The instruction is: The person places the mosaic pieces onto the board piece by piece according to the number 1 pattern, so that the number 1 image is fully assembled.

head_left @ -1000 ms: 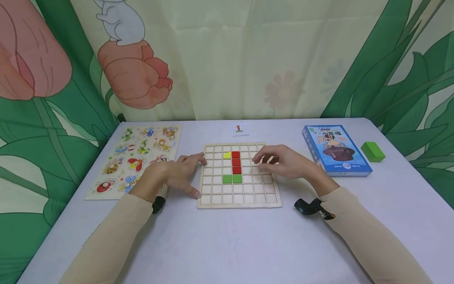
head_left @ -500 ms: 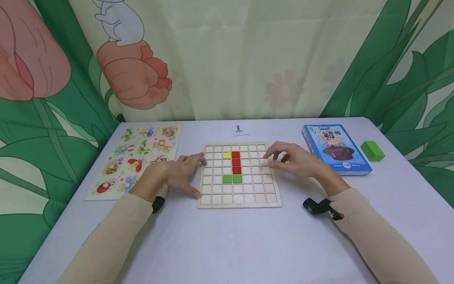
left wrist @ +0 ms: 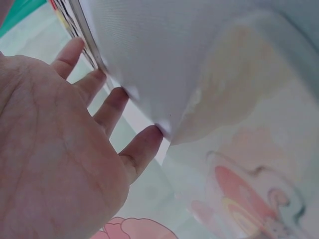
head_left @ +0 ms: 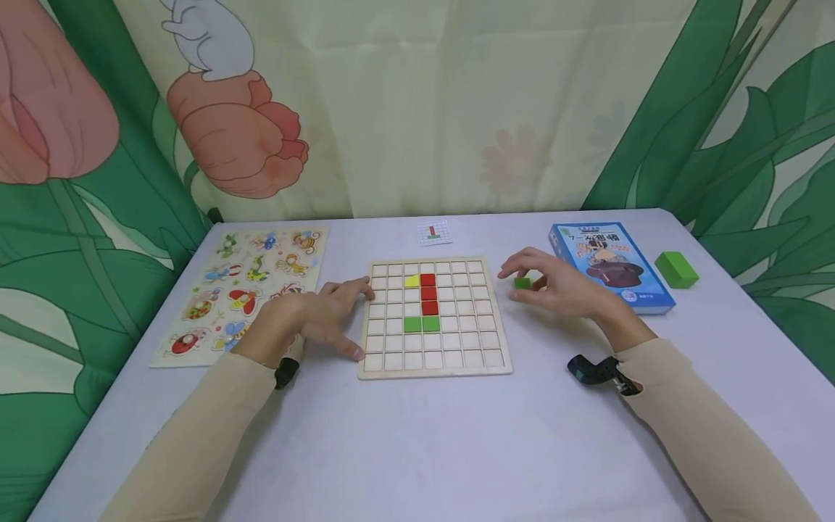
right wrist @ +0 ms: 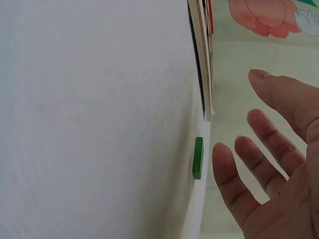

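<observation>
A wooden grid board [head_left: 457, 375] lies on the table with a column of red tiles [head_left: 428, 293], a yellow tile [head_left: 412, 280] by its top and two green tiles [head_left: 421, 324] at its foot. Fingertips and thumb of my left hand [head_left: 333, 317] touch the board's left edge, spread out. Right of the board, my right hand [head_left: 554, 286] hovers above a loose green tile [head_left: 522, 283]. In the right wrist view this loose tile [right wrist: 198, 158] lies on the table, apart from the relaxed fingers [right wrist: 227, 174], which hold nothing.
A small pattern card [head_left: 434, 233] lies behind the board. To the left is a sheet of insect pictures [head_left: 215, 319]. A blue box [head_left: 613, 268] and a green block [head_left: 677, 270] sit at the right, with a printed curtain [head_left: 391, 109] behind the table.
My right hand has moved rightward from over the board to the loose green tile, which now shows between finger and thumb. My left hand stays at the board's edge. The head view has shifted slightly.
</observation>
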Tool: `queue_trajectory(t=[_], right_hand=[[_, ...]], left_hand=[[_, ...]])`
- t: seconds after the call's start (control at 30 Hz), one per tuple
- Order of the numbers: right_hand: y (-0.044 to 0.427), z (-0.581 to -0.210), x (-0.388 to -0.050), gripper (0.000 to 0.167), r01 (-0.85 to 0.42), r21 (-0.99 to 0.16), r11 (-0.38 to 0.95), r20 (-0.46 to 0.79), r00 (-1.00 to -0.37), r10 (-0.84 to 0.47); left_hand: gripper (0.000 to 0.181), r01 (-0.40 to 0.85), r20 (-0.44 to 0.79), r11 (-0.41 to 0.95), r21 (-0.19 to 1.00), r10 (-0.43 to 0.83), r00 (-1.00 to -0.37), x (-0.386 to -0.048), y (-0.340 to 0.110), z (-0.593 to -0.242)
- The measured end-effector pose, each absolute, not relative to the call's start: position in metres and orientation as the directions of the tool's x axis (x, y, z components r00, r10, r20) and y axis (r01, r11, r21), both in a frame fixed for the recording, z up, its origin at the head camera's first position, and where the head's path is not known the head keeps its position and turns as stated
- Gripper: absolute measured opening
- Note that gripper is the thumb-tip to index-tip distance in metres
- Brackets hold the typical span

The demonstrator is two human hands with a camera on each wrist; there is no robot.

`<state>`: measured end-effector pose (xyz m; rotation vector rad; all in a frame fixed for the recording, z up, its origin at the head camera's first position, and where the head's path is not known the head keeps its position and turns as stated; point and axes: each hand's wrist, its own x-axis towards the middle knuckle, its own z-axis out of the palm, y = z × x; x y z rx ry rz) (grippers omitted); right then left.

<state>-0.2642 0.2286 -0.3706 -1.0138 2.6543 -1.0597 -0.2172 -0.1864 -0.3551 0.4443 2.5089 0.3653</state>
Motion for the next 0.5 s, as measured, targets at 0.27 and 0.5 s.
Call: queue_trajectory(t=[0.27,0.5], right_hand=[[0.236,-0.37,-0.265,0.038,-0.478,-0.629,0.613,0.035,-0.805,-0.592],[0.246,-0.369,-0.265,0.043,-0.442,-0.602,0.665,-0.036,-0.817,-0.576]], left_hand=[[0.103,0.218,-0.482,0.903,0.369,0.387,-0.786,-0.218,-0.189,-0.356],[0.104,0.217,-0.481,0.905,0.366,0.383,-0.789,-0.219,-0.188,-0.357]])
